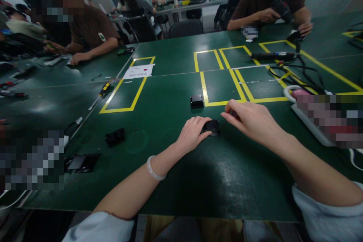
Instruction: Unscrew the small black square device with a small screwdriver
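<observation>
My left hand [195, 130] grips the left side of a small black plastic part [213, 127] lying on the green table, thumb at the near edge and fingers over the far side. Just right of that part, my right hand [241, 115] is raised with thumb and index finger brought together. Whatever sits in this pinch is too small or hidden to make out. A second black part [196, 101] of like size stands a little farther off, beyond my left hand. More black pieces [115, 136] lie to the left, near a flat black part [82, 163] with a grey face.
Yellow tape rectangles [224, 103] mark the green table [170, 181]. A yellow-black screwdriver [104, 89] and a paper label [138, 71] lie left. At right are a black stick-shaped tool [272, 56], cables [309, 70] and a white tape roll [289, 93]. Co-workers sit opposite.
</observation>
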`<state>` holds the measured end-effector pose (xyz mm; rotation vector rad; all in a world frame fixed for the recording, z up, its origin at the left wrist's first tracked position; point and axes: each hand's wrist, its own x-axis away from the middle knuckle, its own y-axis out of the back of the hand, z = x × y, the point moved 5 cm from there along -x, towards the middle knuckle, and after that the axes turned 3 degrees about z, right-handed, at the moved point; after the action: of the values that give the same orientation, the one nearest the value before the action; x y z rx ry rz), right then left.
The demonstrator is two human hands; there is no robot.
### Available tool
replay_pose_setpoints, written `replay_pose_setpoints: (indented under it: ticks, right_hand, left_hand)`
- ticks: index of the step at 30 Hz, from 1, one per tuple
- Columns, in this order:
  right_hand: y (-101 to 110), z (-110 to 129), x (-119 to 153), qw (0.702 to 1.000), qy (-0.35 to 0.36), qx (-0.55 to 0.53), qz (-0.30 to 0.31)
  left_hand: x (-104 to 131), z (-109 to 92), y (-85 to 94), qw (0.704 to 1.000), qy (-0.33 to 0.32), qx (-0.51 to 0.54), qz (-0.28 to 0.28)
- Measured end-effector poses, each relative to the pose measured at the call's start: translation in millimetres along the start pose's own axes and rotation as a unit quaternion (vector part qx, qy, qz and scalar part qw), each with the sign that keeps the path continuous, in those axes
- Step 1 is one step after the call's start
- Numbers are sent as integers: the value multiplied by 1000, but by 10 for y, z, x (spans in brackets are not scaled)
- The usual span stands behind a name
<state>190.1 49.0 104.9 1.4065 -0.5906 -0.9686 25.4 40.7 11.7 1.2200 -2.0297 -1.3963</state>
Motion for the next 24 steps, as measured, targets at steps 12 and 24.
replay_pose_setpoints:
  ticks: [12, 24]
  right_hand:
    - [-11, 3, 2, 999, 2, -28, 15]
    - [-3, -12, 14, 1000, 7, -18, 16]
  left_hand:
    - [-5, 11, 0, 1000, 0, 3, -2]
    - [-7, 30, -10, 1000, -1, 13, -2]
